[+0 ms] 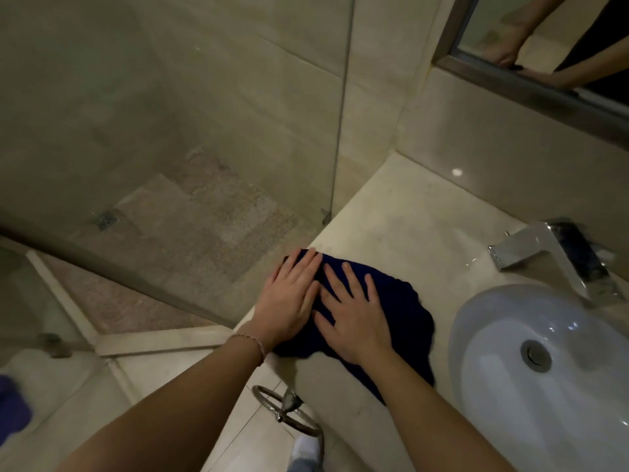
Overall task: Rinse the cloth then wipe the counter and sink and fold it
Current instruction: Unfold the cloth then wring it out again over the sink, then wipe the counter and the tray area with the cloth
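1. The cloth (391, 308) lies flat on the worktop (408, 212), at its left end, just beside the sink (510, 335) and apart from the basin rim.
2. Long axis: runs diagonally, from the far-left corner near the worktop's left edge toward the near-right, where a tapering corner reaches the front edge beneath the right forearm.
3. Appearance: dark navy, almost black in this light; bunched rather than squared, with an uneven, wavy border on the side facing the sink. No pattern or label can be made out.
4. Left hand (289, 304): grip apart, fingers straight and close together, palm pressed flat on the cloth's far-left portion. A thin bracelet (252, 342) sits at the wrist.
5. Right hand (354, 318): grip apart, fingers spread and straight, palm flat on the cloth's middle, just beside the left hand.
6. A chrome faucet (544, 257) stands behind the sink, spout pointing left.
7. A metal towel ring (286, 407) hangs below the worktop's front edge.
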